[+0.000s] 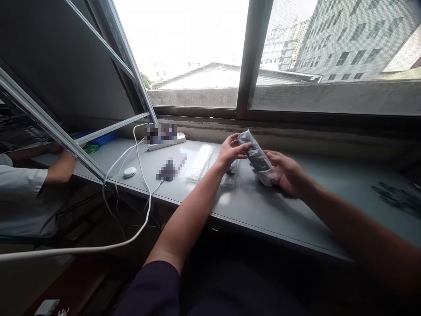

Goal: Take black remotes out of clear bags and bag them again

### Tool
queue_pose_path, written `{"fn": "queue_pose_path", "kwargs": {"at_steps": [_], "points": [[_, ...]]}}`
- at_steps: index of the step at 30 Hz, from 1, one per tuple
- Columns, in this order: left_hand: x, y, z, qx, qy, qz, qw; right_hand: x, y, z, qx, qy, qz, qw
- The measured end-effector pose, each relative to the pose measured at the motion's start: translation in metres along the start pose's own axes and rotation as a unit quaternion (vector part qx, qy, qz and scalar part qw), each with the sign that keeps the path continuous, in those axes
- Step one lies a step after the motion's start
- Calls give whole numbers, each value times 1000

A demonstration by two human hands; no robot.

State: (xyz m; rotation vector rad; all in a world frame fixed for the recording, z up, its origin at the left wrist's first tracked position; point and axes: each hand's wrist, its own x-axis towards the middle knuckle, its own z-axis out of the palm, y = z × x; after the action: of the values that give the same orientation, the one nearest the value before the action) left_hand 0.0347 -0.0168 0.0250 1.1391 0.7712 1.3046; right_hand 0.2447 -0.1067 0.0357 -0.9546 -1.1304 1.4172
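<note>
Grey bench (pixel 296 219) below window (pixel 197 48) | left hand (pixel 229 152) reaches forward, pinches upper end of one plastic-wrapped package (pixel 258 159) | right hand (pixel 287 172) grips lower end | package tilts above bench | one white disc (pixel 129 172), one power strip (pixel 180 139) leftward

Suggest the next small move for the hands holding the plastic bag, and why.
Probably level the plastic bag a little: it slants down from the left hand to the right hand, dark contents show inside, and I can't tell whether its ends are sealed.
</note>
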Motion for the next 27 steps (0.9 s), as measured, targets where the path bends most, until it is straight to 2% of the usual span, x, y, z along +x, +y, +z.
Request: {"fn": "queue_pose_path", "kwargs": {"at_steps": [3,5,10,15,18,23,27], "points": [[0,-3,0,23,-36,20,999,-2,-2,-2,-11,-54,100,993],[1,-4,-1,48,-54,32,997,-4,-2,-2,-28,-55,130,990],[2,-2,-3,113,-87,35,989,-7,-3,2,-8,-58,153,987],[0,0,-5,122,-132,14,984,-8,-6,4,1,-46,156,987],[3,-3,-5,125,-109,28,986,-11,-10,8,-11,-35,161,986],[10,-5,-8,99,-12,71,992,-16,-18,17,-52,-27,189,980],[13,-2,-10,80,55,59,994,-16,-15,15,-52,-43,190,979]]}}
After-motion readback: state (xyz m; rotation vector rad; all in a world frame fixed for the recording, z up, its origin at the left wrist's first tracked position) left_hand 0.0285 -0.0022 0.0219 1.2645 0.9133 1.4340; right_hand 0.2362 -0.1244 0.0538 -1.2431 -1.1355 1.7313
